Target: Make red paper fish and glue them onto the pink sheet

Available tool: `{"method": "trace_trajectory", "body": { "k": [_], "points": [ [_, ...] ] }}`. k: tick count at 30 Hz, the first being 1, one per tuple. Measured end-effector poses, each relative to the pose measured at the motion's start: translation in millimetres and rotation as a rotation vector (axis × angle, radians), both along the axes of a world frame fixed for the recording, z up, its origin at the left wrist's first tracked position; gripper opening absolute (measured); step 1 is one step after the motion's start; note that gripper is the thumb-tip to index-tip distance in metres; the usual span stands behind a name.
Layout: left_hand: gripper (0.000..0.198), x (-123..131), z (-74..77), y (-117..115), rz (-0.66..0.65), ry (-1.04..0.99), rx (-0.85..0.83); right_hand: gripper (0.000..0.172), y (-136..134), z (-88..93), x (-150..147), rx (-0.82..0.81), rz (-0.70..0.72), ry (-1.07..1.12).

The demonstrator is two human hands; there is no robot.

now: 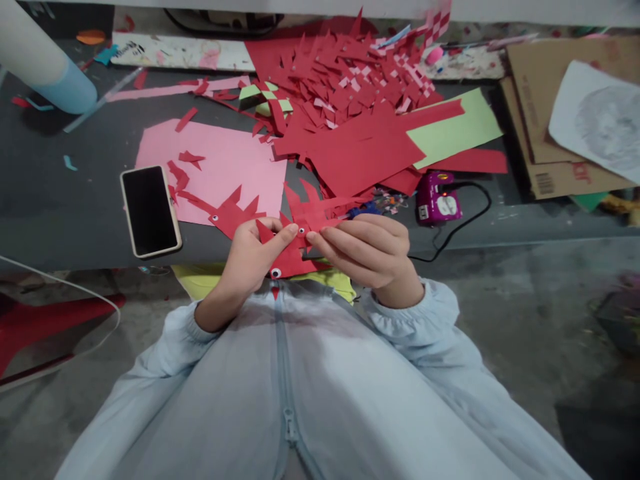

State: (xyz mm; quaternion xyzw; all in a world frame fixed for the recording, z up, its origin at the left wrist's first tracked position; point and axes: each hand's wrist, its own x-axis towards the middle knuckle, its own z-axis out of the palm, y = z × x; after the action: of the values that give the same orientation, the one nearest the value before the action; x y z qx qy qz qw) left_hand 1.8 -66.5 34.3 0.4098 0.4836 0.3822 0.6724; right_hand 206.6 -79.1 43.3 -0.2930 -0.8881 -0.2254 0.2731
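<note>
Between my hands, near the table's front edge, is a red paper cutout (305, 212) with spiky points and a small googly eye. My left hand (255, 252) pinches its left side, the thumb beside the eye. The fingertips of my right hand (373, 248) are closed together at its right side. Another red cutout with a larger googly eye (290, 265) lies just below, partly under my left hand. To the left, a spiky red cutout with an eye (233, 212) rests partly on pink paper (230, 157).
A phone (151, 211) lies left. Behind are red sheets (360, 150), a heap of red scraps (330, 73) and light green paper (463, 130). A purple box with a black cable (439, 199) stands right, before cardboard (540, 127). A bottle (55, 67) stands back left.
</note>
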Motion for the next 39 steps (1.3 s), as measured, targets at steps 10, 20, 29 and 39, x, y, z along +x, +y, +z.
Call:
{"method": "trace_trajectory", "body": {
  "k": [10,20,29,39],
  "points": [
    [0.039,1.1,4.2,-0.2,0.024,-0.059,-0.047,0.020,-6.0,7.7,3.3,0.025,0.035,0.092],
    [0.037,-1.2,-2.2,-0.8,-0.050,0.019,0.031,0.017,5.6,1.1,-8.6,0.175,0.100,0.141],
    [0.040,-1.4,-4.3,-0.7,0.006,-0.001,0.011,0.018,4.6,-3.8,-4.5,0.125,0.151,0.172],
    [0.039,-0.9,-4.1,-1.0,0.076,0.038,0.055,0.014,-2.4,-2.0,6.6,0.082,-0.018,0.070]
  ]
}}
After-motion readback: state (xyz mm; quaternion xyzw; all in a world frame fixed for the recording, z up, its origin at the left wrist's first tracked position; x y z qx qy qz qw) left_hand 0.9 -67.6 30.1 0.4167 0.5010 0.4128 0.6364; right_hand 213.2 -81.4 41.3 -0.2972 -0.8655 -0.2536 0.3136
